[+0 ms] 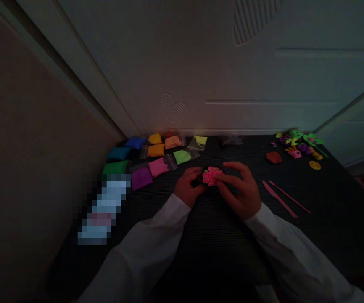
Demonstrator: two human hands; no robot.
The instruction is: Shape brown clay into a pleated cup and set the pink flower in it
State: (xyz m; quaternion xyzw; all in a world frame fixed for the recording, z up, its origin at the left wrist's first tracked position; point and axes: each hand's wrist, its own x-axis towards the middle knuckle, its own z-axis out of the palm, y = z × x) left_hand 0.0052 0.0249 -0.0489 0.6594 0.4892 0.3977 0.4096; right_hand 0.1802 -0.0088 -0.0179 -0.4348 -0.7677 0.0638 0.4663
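A cluster of small pink clay roses [210,175] with a few green bits sits over a dark base in the middle of the head view. My left hand [188,185] is closed around its left side, fingers behind and thumb in front. From the right, my right hand [241,191] presses thumb and index finger against the roses, with another finger curved behind. The dark base merges with the black table, so its shape is hard to make out.
Bags of coloured clay, such as purple [141,177] and pink [158,167], lie at the left and back. A blurred-out bright panel [104,210] is at left. Pink modelling tools [279,199], a red-brown clay lump [274,158] and clay flowers [311,139] lie right.
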